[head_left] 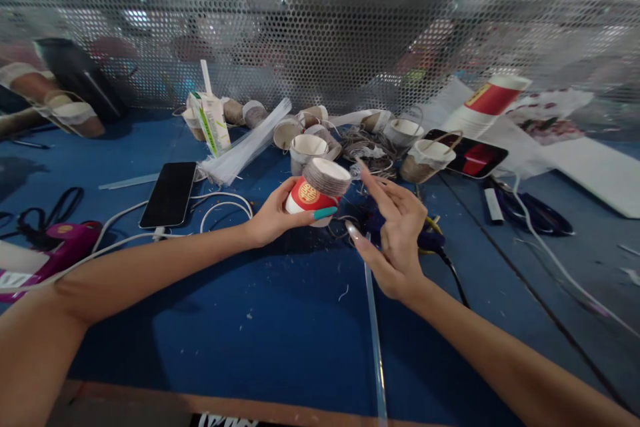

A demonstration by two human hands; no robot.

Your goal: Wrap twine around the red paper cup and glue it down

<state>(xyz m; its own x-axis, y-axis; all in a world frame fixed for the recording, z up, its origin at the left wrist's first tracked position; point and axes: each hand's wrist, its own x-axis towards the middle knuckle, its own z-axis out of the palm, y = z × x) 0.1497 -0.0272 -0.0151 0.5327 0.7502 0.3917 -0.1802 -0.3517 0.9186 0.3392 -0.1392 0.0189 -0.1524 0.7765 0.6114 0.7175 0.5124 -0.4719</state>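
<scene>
My left hand (280, 210) is wrapped round a red and white paper cup (306, 196) with a gold emblem. Grey cord is wound in rows round one end of the cup, which tilts a little to the right. My right hand (395, 227) is just right of the cup, fingers and thumb spread apart, not touching it. A cord-wrapped white cup (309, 150) stands close behind the held cup. Beyond my right fingers lies a tangled heap of grey cord (370, 150). Under my right hand is a dark blue tool with a cable, partly hidden.
Left of me are a black phone (170, 195) with a white cable and a purple glue gun (70, 247). Clear sticks (247, 143), a drink carton (213, 121) and small covered cups (427, 159) lie further back. Stacked cups (493, 103) lean right, before a perforated metal screen (350, 27).
</scene>
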